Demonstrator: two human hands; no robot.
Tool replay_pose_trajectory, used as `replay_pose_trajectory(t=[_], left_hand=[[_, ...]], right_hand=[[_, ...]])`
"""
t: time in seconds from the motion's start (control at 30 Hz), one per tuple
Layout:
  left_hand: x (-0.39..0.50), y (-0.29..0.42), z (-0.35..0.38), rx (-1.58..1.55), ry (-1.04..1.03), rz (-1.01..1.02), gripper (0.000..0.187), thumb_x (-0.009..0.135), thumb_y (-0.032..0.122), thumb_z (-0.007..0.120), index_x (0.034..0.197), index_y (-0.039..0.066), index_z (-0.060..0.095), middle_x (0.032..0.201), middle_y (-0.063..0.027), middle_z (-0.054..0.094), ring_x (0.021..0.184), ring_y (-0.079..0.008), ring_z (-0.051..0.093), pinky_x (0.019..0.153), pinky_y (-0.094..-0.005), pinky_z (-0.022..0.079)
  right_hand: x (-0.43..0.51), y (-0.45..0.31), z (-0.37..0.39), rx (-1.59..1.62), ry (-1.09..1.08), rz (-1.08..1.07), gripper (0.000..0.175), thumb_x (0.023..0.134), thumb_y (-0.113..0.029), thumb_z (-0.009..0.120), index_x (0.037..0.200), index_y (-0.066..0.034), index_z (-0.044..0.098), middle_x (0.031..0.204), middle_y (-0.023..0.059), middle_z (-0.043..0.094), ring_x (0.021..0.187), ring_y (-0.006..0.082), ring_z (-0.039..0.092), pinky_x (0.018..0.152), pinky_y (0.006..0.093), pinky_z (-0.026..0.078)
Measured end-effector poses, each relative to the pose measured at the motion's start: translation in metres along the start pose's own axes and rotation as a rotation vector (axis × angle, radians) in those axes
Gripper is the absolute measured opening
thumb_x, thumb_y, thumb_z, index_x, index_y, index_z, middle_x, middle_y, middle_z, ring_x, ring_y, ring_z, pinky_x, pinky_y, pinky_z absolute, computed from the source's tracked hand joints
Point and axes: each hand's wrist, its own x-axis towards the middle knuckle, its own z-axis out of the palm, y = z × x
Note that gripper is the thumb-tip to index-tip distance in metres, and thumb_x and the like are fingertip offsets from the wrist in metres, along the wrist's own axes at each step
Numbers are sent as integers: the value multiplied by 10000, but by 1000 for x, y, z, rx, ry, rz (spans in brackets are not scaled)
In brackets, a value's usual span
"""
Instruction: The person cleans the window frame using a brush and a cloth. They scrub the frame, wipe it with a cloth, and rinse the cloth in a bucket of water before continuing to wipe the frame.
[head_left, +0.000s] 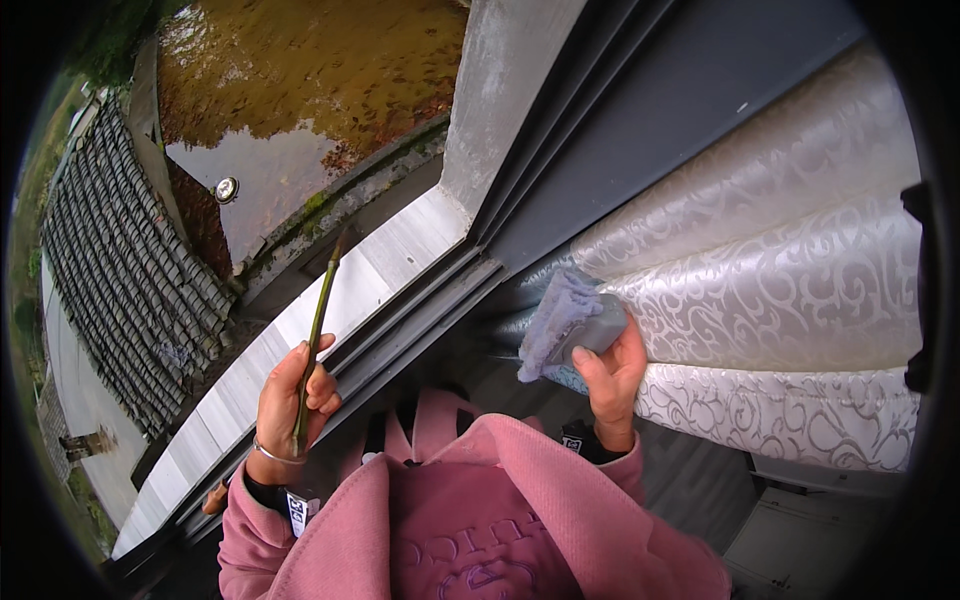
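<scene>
My left hand (289, 405) grips a thin green bamboo stick (322, 307) near its lower end. The stick points up and away over the pale stone sill (352, 277), its brownish tip lying across the outdoor view. In my right hand (616, 375) is a grey block-shaped cleaning pad (596, 330), with the thumb on its near face. A fluffy lavender-blue cloth face (551, 322) covers the side turned toward the window. The fingers behind the block are mostly hidden. Below the left hand runs the dark sliding-window track (405, 322).
Pale patterned curtains (772, 285) hang close to my right hand. A dark window frame panel (645, 127) rises beyond. Outside lie a tiled roof (135, 262) and a shallow pool of brownish water (300, 75). A brown object (215, 499) rests by the track at lower left.
</scene>
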Motion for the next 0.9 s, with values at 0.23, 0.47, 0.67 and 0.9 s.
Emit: replay_pose_trajectory(t=[0.23, 0.47, 0.67, 0.9], left_hand=[[-29, -2, -14, 1103, -121, 278, 333, 971, 134, 666, 1274, -4, 659, 731, -25, 651, 620, -76, 573, 581, -242, 468], [-31, 0, -20, 1609, -158, 488, 321, 903, 70, 659, 1213, -9, 675, 804, -206, 691, 673, -237, 696, 647, -325, 530], [-8, -7, -6, 1549, -184, 519, 315, 916, 62, 648, 1219, -25, 668, 821, -236, 691, 710, -282, 715, 663, -343, 536], [36, -18, 23, 1533, -263, 652, 334, 916, 79, 658, 1237, -16, 666, 858, -268, 688, 757, -339, 725, 694, -364, 549]], right_hand=[[-5, -1, -1, 5, 8, 20, 682, 835, 35, 694, 1432, 118, 375, 1316, 169, 534, 1205, 214, 547, 1064, 367, 427], [-4, 1, -6, 38, 36, 21, 680, 837, 41, 697, 1431, 116, 375, 1303, 165, 540, 1190, 207, 557, 1043, 361, 448], [-4, 5, -10, 33, 49, 11, 681, 834, 50, 694, 1436, 109, 379, 1302, 155, 542, 1186, 201, 558, 1040, 354, 449], [-4, 5, -14, 53, 70, 6, 685, 828, 60, 689, 1438, 110, 379, 1304, 150, 540, 1185, 198, 555, 1044, 352, 446]])
